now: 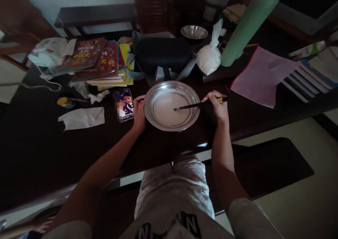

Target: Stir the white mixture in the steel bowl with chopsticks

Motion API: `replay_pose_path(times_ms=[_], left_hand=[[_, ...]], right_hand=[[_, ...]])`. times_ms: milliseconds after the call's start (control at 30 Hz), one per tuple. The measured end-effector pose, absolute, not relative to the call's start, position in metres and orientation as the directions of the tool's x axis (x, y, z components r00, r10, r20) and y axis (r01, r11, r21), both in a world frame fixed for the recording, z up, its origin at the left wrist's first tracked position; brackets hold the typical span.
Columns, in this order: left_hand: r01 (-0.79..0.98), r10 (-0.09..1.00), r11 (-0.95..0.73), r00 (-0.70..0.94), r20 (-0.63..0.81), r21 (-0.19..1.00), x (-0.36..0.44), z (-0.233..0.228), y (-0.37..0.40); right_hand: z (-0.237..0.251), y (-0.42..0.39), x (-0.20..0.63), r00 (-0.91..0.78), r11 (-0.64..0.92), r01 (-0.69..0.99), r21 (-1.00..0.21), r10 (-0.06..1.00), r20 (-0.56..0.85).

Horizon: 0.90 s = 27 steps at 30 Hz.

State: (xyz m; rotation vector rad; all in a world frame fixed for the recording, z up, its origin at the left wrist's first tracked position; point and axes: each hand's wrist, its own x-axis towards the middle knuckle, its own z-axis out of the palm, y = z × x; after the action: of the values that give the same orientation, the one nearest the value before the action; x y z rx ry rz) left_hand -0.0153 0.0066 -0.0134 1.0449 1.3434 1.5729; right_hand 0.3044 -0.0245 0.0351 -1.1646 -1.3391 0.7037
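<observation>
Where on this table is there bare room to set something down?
Bare dark tabletop lies near the front edge, below the white tissue and left of the left hand. Crowded: behind the metal bowl, among books, black case and bag.

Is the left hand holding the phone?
No, the left hand grips the rim of the metal bowl; the phone lies beside it.

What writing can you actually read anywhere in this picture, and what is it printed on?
"N": a large dark letter on the person's shirt, partly cut off by the frame edge; the letters beside it cannot be made out.
Red book covers on the stack: yellow title lettering, too blurred to read.
Phone beside the left hand: shows a picture, no readable text.
Books at right: too small to read.
</observation>
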Motion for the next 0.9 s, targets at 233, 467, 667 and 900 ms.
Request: replay_pose_path(times_ms=[233, 467, 667, 900], left_hand=[[-0.047, 0.937, -0.085, -0.342, 0.064, 0.995, -0.0143, -0.0093, 0.005], [-0.056, 0.937, -0.102, -0.342, 0.077, 0.993, -0.014, -0.0102, 0.0051], [-0.063, 0.934, -0.109, -0.349, 0.08, 0.992, -0.0133, -0.0114, 0.0055], [-0.061, 0.934, -0.091, -0.352, 0.064, 0.994, -0.0131, -0.0104, 0.0054]], right_hand=[[0.0344, -0.0231, 0.304, 0.057, 0.334, 0.256, -0.907, 0.932, 0.359], [0.0363, -0.0251, 0.3041, 0.035, 0.329, 0.233, -0.915, 0.938, 0.346], [0.0356, -0.0249, 0.305, 0.179, 0.313, 0.233, -0.921, 0.917, 0.357], [0.0363, -0.0242, 0.3032, 0.044, 0.313, 0.274, -0.909, 0.94, 0.337]])
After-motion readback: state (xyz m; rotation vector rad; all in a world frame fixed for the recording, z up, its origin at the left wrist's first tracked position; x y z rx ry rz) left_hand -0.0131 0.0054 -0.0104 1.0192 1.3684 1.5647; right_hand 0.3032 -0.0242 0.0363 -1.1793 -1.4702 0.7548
